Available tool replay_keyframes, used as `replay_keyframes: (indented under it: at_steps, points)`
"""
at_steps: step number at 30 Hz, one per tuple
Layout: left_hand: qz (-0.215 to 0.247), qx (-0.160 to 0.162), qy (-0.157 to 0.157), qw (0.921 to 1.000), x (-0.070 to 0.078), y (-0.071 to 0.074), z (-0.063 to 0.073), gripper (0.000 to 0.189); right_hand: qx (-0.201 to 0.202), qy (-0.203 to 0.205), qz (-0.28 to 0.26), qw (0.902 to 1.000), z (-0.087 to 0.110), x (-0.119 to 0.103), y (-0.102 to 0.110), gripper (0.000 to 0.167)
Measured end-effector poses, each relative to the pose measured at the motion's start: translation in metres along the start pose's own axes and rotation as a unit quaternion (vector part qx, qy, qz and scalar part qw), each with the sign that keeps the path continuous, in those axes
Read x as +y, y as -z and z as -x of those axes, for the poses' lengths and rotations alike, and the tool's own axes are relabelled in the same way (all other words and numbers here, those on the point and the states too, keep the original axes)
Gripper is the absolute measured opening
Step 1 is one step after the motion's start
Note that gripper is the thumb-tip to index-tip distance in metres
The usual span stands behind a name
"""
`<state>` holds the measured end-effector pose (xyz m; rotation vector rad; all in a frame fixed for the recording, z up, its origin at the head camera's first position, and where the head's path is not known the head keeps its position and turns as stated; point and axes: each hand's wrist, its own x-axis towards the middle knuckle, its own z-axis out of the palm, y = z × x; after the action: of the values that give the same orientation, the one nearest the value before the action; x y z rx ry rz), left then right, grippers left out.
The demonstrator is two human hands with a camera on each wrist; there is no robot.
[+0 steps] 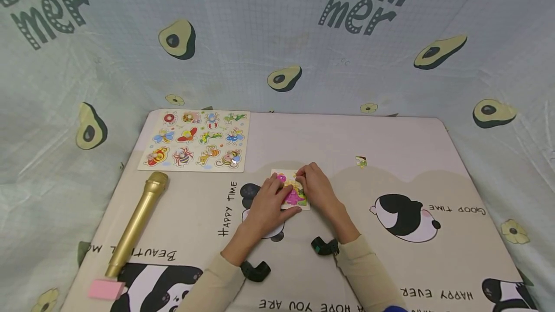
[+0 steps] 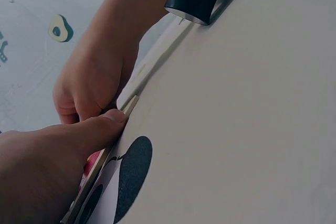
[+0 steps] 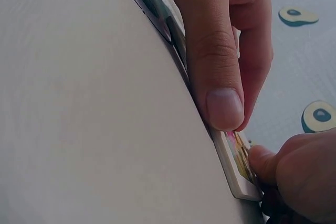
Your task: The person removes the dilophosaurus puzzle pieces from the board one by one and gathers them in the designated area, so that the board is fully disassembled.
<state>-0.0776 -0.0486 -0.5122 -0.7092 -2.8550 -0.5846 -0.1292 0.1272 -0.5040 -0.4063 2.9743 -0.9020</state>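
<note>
Seating a piece in the small puzzle (image 1: 296, 198), most likely

Left hand (image 1: 270, 202): grasping the puzzle, thumb on its near edge, fingers over its left side. Right hand (image 1: 318, 189): thumb and fingertips pinched on its far right corner; can't tell if that's a piece or just the rim. Puzzle sits between both hands. Loose tile (image 1: 361, 161) lies beyond the puzzle to its right, well apart. Insect board (image 1: 196, 147): beyond it, to the left.

To do it well: brace with the left thumb so the puzzle can't skate. Square the piece to its neighbours first, then press straight down, evenly. Don't force a tilted corner; neighbours could pop up. Keep left fingertips off the gap.
</note>
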Motion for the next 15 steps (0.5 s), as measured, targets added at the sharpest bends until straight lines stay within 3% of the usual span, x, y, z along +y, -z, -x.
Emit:
replay_keyframes:
  at_steps: [8,15]
  points:
    - [-0.004,0.000,-0.003,1.0000,0.0004,-0.0002,-0.0011,0.066,-0.001,-0.003,-0.001,1.0000,-0.0005,-0.0002,0.0000,0.013]
    - [0.000,0.014,-0.012,0.9998,-0.0002,-0.0009,-0.0005,0.067,-0.002,-0.012,-0.045,0.9989,-0.0018,-0.0013,0.0012,0.013]
